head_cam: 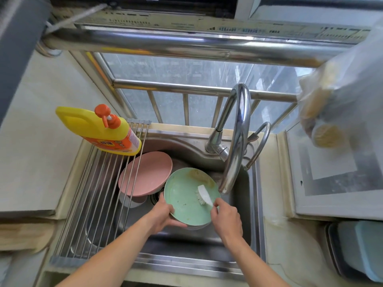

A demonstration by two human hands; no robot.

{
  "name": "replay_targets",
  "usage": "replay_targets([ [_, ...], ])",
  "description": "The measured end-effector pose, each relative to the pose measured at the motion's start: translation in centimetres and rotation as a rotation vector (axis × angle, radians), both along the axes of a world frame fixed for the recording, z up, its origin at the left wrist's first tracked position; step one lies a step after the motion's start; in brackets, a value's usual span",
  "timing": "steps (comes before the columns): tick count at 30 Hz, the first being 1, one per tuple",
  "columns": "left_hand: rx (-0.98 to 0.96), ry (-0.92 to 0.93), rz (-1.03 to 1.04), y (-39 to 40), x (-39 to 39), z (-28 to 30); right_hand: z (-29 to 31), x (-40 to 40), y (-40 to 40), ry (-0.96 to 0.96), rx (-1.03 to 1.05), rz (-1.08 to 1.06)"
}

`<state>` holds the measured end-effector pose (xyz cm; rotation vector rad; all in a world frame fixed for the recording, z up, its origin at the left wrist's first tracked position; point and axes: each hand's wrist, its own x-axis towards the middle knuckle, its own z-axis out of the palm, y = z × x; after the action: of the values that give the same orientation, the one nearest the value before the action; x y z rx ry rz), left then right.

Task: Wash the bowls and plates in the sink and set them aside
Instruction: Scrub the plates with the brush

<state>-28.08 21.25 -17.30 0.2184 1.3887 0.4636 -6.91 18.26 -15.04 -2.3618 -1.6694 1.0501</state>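
Room: kitchen corner with pale stone counter (31,166) around a steel sink (256,214), seen from above.
Left hand: the left hand (163,214) grips the lower left rim of the green plate (186,201), the thumb on the rim.
Right hand: the right hand (227,220) pinches the handle of a white brush (204,194); its bristles touch the plate's inner face.
Green plate: round, matte, tilted over the basin; yellow-brown food marks near its far edge.
Pink plate: the pink plate (145,175) leans in the basin just beside the green one, partly under the rack.
Rack: a roll-up rack (99,195) of thin steel rods covers the sink's left part.
Bottle: a yellow soap bottle (97,129) with orange pump lies on the rack's far end.
Tap: a shiny curved tap (236,137) stands behind the basin, its mouth near the green plate.
Window: steel bars (186,88) and glass behind.
Hard to see: a blurred clear bag (339,96) at upper right; a blue box (364,249) is cut off at the right edge.
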Motion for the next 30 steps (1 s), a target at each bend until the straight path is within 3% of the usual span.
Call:
replay_targets([
  [4,0.020,-0.001,0.025,-0.1,-0.1,-0.4,-0.2,-0.4,-0.4,0.163,-0.028,0.183],
  [10,0.000,-0.012,-0.017,-0.1,-0.2,-0.4,-0.4,0.7,0.1,0.034,0.043,-0.012],
  [13,0.020,-0.017,0.017,-0.1,0.1,-0.2,-0.5,-0.5,-0.5,0.204,0.004,0.170],
  [16,0.024,-0.037,0.041,0.0,0.1,0.2,-0.7,-1.1,-0.9,0.197,0.024,0.268],
  [20,0.001,-0.058,0.009,0.1,-0.3,0.6,-1.2,0.2,0.1,0.003,0.064,0.040],
  [23,-0.015,-0.067,-0.065,0.0,-0.8,0.9,-1.3,0.4,0.5,-0.029,0.031,-0.056],
  [27,-0.059,-0.085,-0.221,-0.5,-0.4,1.1,-1.2,-1.0,1.8,0.063,0.026,-0.132],
  [30,-0.059,-0.100,-0.231,-0.5,-0.1,0.9,-1.1,-2.9,2.2,0.176,0.027,-0.046],
])
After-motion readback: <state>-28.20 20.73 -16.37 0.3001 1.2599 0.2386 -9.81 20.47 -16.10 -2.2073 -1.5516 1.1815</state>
